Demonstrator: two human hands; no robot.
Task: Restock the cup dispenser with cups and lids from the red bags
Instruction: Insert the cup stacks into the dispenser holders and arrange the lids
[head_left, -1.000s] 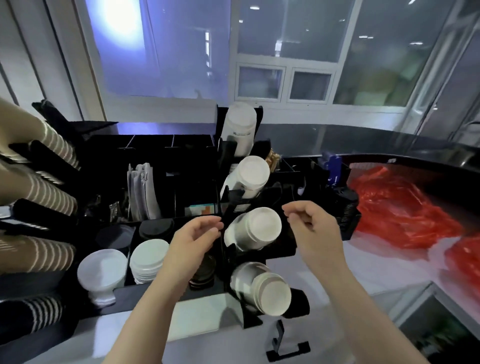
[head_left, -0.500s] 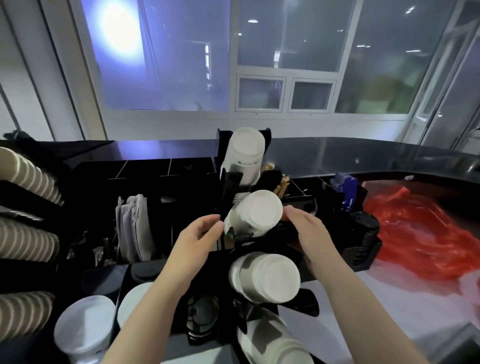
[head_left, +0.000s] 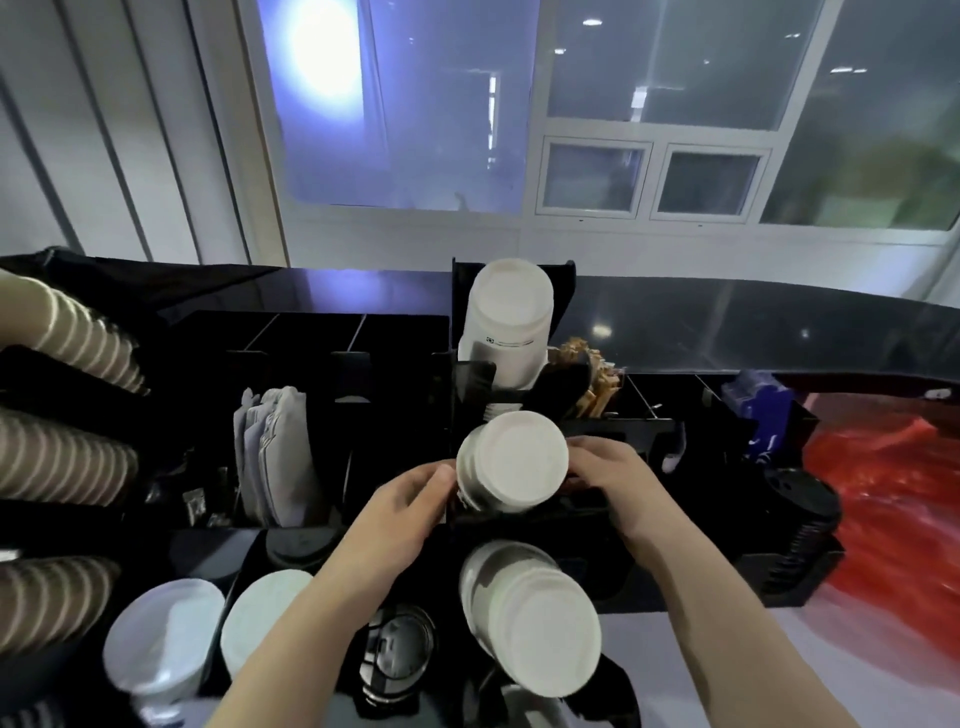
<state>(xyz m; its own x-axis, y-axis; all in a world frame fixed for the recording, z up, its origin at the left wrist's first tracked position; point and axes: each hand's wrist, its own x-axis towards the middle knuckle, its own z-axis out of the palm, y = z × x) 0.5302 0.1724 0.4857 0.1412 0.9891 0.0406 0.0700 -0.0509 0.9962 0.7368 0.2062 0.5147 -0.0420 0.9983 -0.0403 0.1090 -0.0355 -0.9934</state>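
A black cup dispenser (head_left: 639, 431) holds three slanted stacks of white cups: a top stack (head_left: 511, 317), a middle stack (head_left: 514, 460) and a lower stack (head_left: 535, 618). My left hand (head_left: 402, 512) touches the middle stack's left side with curled fingers. On the stack's right side, my right hand (head_left: 605, 475) has its fingers curled around the stack and partly tucked behind it. A red bag (head_left: 893, 499) lies on the counter at the far right. White lid stacks (head_left: 265, 621) and black lids (head_left: 400, 649) sit in the organiser's front slots.
Striped brown cup stacks (head_left: 57, 457) fill a rack at the left. Grey sleeves (head_left: 278, 452) stand in a black compartment. A stack of black lids (head_left: 800, 514) sits right of the dispenser, a blue packet (head_left: 763, 415) behind it. Windows are beyond the dark counter.
Both hands have moved forward from open air onto the sides of the middle cup stack. The camera has come closer and tilted, so the dispenser looks larger.
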